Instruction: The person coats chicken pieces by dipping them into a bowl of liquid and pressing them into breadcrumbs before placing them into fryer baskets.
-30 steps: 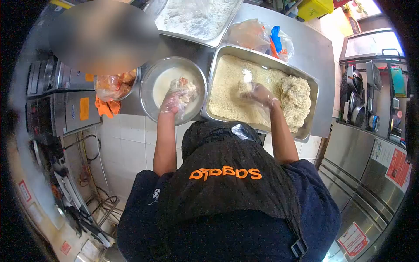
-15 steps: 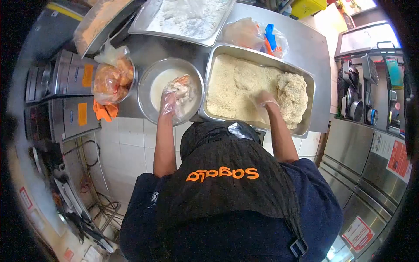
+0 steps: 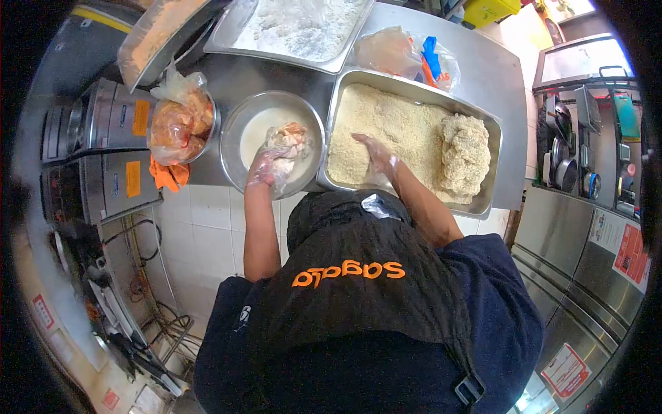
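In a plastic glove, my left hand grips a wet, batter-coated piece of raw meat, which looks like chicken. Both are over a round steel bowl of thin white batter. My right hand, gloved too, rests at the left part of a deep steel tray of pale breadcrumbs. Its fingers are stretched toward the left, thumb side up, with nothing held. Crumb-coated pieces lie heaped at the tray's right end.
Behind stands a tray of white flour. A bag of raw meat pieces sits in a bowl at left, above an orange cloth. Plastic bags lie behind the crumb tray. Steel drawers flank the left side.
My right hand has moved left through the crumbs, away from the coated pieces, and its fingers have straightened. My left hand stays in the bowl, turning the meat piece slightly lower.
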Demonstrator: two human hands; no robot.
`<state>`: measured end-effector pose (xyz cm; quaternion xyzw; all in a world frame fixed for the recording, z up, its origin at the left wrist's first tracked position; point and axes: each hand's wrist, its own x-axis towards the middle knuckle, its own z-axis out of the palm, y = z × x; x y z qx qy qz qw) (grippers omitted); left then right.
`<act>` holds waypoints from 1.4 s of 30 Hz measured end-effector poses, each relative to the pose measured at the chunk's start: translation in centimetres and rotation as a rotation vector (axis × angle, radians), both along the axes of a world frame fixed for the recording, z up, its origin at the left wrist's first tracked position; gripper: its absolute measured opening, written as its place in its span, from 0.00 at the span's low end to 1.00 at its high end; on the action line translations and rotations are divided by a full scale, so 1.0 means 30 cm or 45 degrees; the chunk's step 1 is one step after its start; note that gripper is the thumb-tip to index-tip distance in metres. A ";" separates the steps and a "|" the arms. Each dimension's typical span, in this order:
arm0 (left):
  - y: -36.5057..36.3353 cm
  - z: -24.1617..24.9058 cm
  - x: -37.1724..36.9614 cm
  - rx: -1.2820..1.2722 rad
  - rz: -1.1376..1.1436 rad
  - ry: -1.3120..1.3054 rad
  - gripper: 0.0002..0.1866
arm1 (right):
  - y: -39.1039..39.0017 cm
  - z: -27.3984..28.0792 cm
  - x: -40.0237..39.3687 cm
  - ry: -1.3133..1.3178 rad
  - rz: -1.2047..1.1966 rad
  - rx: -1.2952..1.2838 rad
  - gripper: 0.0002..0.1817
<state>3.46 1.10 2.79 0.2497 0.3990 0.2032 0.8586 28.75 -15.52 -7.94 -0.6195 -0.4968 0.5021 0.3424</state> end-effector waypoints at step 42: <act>0.057 -0.055 -0.020 0.150 0.207 0.472 0.19 | 0.087 0.206 0.031 -1.430 -0.383 -0.307 0.31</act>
